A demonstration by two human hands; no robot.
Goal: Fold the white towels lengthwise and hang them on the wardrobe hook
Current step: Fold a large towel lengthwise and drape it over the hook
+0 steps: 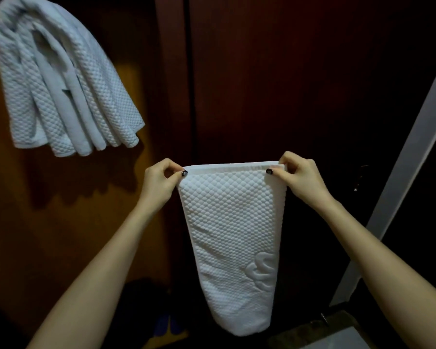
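Observation:
A white waffle-textured towel hangs folded in front of me, its fold at the bottom and an embossed logo near its lower right. My left hand pinches its top left corner. My right hand pinches the top right corner, so the top edge is stretched level between them. At the upper left, several white towels hang draped in a bunch on the dark wooden wardrobe. The hook under them is hidden by the cloth.
A pale door frame or post slants up along the right side. A grey surface shows at the bottom right corner. Dark shapes, perhaps footwear, lie on the floor below the wardrobe.

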